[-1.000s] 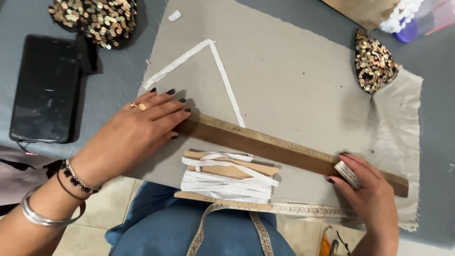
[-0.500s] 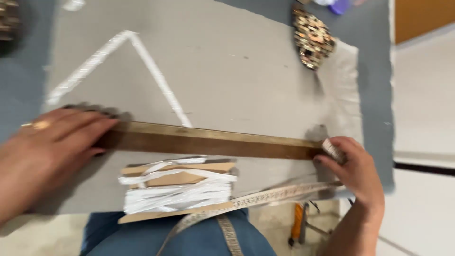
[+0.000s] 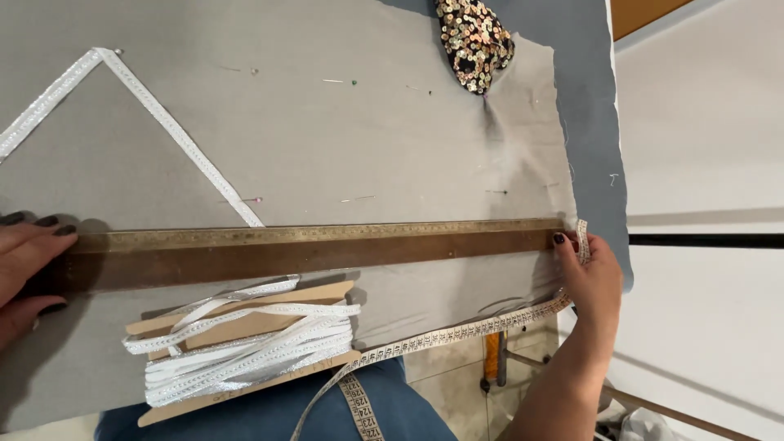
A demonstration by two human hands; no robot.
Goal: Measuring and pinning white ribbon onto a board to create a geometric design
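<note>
Both hands (image 3: 24, 265) (image 3: 590, 282) pin wooden ruler (image 3: 310, 249) on grey fabric (image 3: 367, 139) (tape measure (image 3: 457, 333) below).

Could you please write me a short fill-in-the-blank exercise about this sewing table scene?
1. Both hands press down a long wooden ____ lying across the grey fabric.
2. The right hand also holds a measuring ____.
3. White trim is wound around a ____ card.
4. The sequinned piece lies at the fabric's ____ edge.

Missing words: ruler; tape; cardboard; far
</note>
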